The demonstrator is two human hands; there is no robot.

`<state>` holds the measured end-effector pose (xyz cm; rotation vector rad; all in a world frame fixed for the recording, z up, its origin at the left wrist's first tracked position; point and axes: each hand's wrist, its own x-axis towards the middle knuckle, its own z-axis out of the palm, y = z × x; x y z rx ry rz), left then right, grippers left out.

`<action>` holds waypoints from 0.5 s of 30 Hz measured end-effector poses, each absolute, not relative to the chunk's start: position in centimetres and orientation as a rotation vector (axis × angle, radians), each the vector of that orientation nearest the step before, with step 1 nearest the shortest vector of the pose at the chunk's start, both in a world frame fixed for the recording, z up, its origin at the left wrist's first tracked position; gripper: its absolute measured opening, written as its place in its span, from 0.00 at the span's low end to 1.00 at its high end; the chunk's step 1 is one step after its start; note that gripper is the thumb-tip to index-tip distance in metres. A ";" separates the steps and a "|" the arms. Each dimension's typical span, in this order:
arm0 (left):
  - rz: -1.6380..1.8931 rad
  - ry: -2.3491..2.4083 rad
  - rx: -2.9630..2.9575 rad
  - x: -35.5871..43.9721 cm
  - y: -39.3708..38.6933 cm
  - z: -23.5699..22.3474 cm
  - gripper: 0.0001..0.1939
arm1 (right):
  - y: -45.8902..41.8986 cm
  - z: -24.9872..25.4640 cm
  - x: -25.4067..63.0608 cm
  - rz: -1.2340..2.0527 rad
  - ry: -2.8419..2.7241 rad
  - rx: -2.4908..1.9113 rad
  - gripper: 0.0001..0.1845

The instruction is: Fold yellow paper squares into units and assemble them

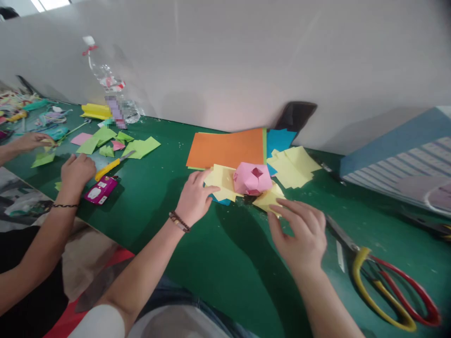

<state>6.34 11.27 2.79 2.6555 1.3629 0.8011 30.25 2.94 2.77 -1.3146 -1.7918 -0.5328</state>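
Open left hand lying flat on yellow paper, just beside a folded pink paper ball. Right hand half open, fingertips at a corner of yellow paper, any hold impossible to tell. Farther off, scissors at lower right, orange paper beyond the pink ball.

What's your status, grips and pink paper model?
Left hand flat on yellow paper. Right hand at yellow sheet. Pink folded model between them. Scissors off right, not blocking.
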 end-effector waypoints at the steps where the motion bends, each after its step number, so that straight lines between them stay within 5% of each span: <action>1: 0.814 1.344 2.671 6.6 11.5 2.3 0.10 | 2.9 2.7 29.8 -0.522 -1.821 -1.297 0.13; 10: 1.201 1.381 2.519 4.6 8.0 4.6 0.06 | 2.2 2.3 28.2 -0.400 -1.888 -1.214 0.15; 15: 1.100 1.235 2.410 4.1 2.0 3.8 0.07 | 1.4 1.5 25.9 -0.127 -2.151 -1.039 0.17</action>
